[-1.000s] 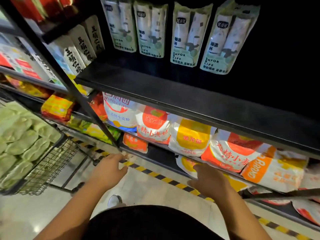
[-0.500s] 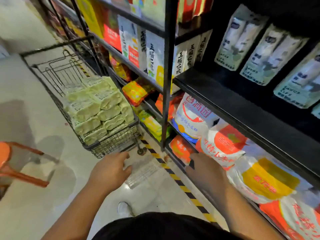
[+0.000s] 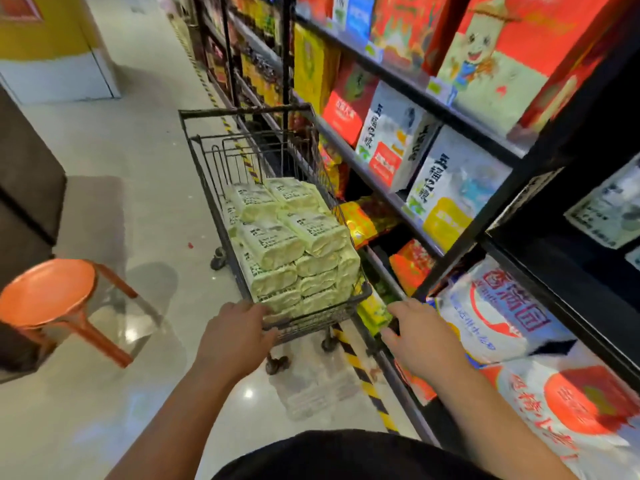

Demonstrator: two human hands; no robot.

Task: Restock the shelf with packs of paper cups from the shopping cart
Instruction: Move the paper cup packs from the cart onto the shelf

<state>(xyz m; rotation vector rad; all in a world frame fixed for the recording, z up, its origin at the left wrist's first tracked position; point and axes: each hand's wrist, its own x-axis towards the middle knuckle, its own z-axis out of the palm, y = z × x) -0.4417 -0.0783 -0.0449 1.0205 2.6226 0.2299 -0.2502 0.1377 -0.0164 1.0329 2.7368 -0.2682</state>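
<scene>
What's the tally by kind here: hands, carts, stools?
Hands: 2 (left hand, right hand)
Shopping cart: 1
Orange stool: 1
Total: 4
The paper cup packs in the cart are stacked, so they cannot be counted.

We see pale green packs (image 3: 277, 244) with black print in a dark wire cart (image 3: 207, 174); an orange stool (image 3: 48, 289); yellow-and-black striped floor tape (image 3: 363, 375); a black shelf (image 3: 568, 296).
</scene>
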